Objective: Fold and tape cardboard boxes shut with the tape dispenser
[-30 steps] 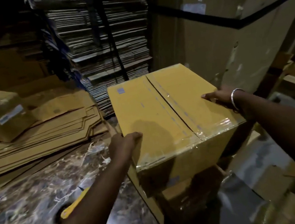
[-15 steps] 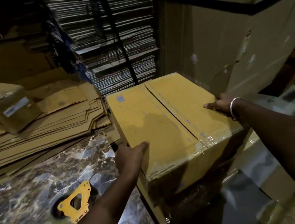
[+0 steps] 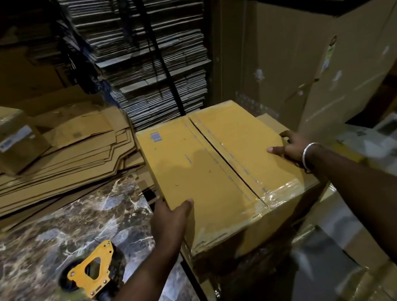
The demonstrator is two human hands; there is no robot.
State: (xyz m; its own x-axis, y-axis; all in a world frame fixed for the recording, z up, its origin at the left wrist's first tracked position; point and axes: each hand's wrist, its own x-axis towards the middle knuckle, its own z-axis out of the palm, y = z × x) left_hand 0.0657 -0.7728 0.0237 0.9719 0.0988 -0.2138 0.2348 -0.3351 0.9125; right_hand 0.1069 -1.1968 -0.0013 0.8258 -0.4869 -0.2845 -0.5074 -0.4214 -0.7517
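Taped yellow-brown rectangular cardboard box [image 3: 220, 173] sits just right of the brown marble-pattern tabletop [image 3: 49, 243]. Left hand [image 3: 170, 221] grips its near-left edge, thumb on top; right hand [image 3: 288, 147] grips its right edge, thumb on top. Yellow metal tape dispenser [image 3: 92, 270] lies on the tabletop, near the left forearm.

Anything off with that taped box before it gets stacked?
The taped box is shut, but the tape is wrinkled where it wraps over the near edge, and the flaps' seam shows as a dark gap. Nothing else stands out.
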